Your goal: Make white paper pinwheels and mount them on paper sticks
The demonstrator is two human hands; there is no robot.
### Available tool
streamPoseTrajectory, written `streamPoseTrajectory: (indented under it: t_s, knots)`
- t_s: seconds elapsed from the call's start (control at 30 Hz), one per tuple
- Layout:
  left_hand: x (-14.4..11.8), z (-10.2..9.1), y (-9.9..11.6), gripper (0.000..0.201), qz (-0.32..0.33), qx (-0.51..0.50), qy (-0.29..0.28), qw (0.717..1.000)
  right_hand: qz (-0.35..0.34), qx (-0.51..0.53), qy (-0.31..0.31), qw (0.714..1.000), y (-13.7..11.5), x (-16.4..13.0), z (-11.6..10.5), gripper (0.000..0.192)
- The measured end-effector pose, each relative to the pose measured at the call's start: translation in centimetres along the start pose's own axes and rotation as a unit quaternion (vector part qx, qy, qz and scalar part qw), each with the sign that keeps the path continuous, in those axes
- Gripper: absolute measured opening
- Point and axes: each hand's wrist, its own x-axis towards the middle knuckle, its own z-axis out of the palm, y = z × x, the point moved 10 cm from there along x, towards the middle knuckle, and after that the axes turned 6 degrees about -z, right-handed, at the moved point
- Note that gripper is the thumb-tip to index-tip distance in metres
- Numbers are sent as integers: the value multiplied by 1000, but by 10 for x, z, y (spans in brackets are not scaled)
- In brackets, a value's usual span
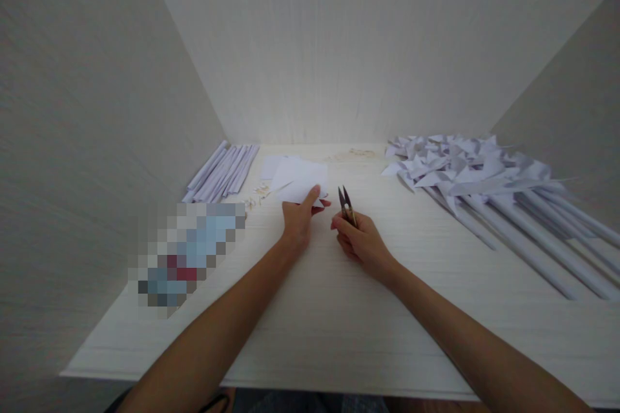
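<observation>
Left hand [298,219] pinching the near edge of a white paper sheet [300,182], thumb on top, fingers tucked beneath, sheet lying flat on the table [339,310]. Right hand [361,242] just beside it, curled around small snips [345,204], blades parted and pointing away toward the back wall. Snips close to the sheet's right edge but apart from it. Probably the moment before a cut: paper steadied, blades not yet on it. Next move likely calls for lifting or sliding the sheet's edge between the blades and lining up the cut before squeezing. Farther out on the left, a row of rolled paper sticks [221,173], with small pale bits [259,192] scattered between them and the sheet. Off to the right, a heap of folded paper pinwheels [465,164] on long paper stems.
</observation>
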Motion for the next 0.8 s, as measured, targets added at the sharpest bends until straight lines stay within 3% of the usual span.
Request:
streamPoseTrajectory:
  t_s: [0.3, 0.8]
  knots:
    - [-6, 4, -1, 19, -12, 15, -42, 999, 17, 71, 13, 997, -2, -4, -2, 12]
    - [-5, -3, 0, 17, -25, -7, -12, 1000, 40, 85, 55, 994, 2, -10, -12, 16]
